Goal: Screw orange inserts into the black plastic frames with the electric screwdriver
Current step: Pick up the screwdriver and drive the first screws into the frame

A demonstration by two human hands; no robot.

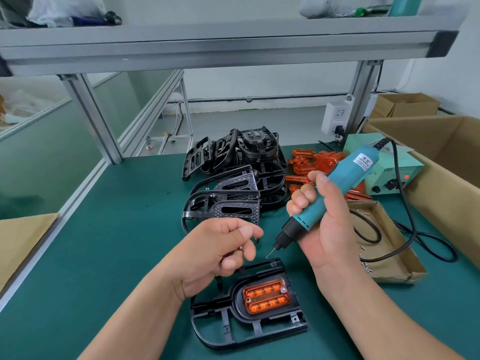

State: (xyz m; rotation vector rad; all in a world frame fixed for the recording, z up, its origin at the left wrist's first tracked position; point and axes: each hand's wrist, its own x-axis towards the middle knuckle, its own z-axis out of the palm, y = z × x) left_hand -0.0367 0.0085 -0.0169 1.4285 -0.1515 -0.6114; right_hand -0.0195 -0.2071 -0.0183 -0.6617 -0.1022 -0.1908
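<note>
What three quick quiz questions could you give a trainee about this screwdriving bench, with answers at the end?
1. True or false: the right hand grips the electric screwdriver, its bit clear of the nearest black frame.
2. On that frame's orange insert, a screw head shows at: A) the far right corner, B) the near left corner, C) both.
3. Fill in: the loose orange inserts lie to the ___ of the pile of black frames.
Key: 1 true; 2 A; 3 right.

Frame pile (233, 172) blocks behind; green mat (109, 229) open left.
</note>
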